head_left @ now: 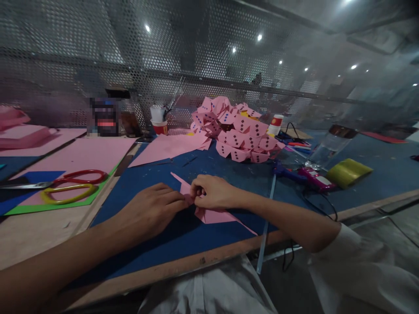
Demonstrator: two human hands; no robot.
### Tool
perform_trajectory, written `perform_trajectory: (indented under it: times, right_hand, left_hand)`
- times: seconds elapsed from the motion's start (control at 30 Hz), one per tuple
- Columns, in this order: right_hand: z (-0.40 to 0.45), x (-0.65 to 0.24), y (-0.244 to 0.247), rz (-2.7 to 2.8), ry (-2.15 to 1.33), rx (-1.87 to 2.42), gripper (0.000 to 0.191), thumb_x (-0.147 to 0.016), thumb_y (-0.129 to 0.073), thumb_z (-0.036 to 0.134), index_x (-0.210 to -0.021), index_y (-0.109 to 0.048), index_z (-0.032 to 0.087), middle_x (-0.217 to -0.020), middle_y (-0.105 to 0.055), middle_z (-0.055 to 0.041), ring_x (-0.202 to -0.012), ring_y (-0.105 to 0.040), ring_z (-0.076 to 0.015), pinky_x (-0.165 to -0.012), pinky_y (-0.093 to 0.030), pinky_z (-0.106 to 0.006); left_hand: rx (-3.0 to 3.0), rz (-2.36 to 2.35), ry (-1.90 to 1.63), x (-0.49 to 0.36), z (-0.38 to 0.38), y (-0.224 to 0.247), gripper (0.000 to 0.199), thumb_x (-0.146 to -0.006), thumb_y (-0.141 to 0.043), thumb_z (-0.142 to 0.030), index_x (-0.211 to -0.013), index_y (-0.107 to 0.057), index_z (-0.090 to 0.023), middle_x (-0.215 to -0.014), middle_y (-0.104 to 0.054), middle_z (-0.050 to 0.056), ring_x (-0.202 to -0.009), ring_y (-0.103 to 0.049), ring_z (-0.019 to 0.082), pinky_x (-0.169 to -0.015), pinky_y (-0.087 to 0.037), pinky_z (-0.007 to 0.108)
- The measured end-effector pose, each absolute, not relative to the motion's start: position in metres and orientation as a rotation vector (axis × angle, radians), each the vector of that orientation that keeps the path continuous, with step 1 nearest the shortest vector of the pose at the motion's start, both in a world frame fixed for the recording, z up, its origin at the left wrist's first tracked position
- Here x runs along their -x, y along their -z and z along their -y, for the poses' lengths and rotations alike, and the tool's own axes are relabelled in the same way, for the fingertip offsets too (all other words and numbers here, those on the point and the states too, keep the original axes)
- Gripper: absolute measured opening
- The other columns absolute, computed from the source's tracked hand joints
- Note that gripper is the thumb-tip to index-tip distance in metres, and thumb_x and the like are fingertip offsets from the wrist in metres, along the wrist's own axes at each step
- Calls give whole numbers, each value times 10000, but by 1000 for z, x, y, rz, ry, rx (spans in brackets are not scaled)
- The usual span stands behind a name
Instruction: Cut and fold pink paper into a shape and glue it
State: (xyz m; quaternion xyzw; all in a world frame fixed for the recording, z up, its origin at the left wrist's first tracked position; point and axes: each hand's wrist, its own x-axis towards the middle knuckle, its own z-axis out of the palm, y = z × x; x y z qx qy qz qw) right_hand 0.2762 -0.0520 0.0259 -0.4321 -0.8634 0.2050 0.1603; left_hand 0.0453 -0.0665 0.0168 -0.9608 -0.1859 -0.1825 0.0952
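A folded piece of pink paper (216, 216) lies on the blue table mat near the front edge, with a thin strip sticking out at each end. My right hand (214, 192) is closed on it from above, its curled fingers and thumb pinching the paper's middle. From the left, my left hand (157, 205) holds the paper's side with its fingertips, its fingers close together and its thumb hidden. The two hands' fingertips almost meet. Behind them is a pile of folded pink paper pieces (242, 131) with dark blue and brown diamond marks.
Scissors (70, 187) with red and yellow handles lie on coloured sheets at left. A flat pink sheet (170, 146) is beside the pile. To the right are a purple glue gun (291, 172), a yellow tape roll (349, 173) and a clear jar (332, 146). A clear stick (266, 231) overhangs the front edge.
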Motion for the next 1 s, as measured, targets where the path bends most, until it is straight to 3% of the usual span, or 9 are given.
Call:
perform_trajectory:
  times: [0.43, 1.0]
  right_hand:
    - [55, -272, -21, 2454, -457, 1234, 134, -731, -685, 294, -825, -651, 205, -870, -652, 2, -770, -553, -147, -664, -342, -263]
    - [50, -277, -21, 2425, -616, 1205, 146, -744, -602, 164, -855, -691, 198, -897, -682, -3, -772, -591, -132, -646, -365, -239]
  left_hand:
    - [2846, 492, 455, -45, 66, -19, 313, -982, -418, -95, -937, -709, -200, -1010, -740, 68, -838, -656, 202, -820, -476, 375]
    - [2888, 485, 482, -43, 65, -19, 299, -992, -430, -109, -989, -713, -204, -994, -753, 44, -866, -679, 185, -842, -478, 358]
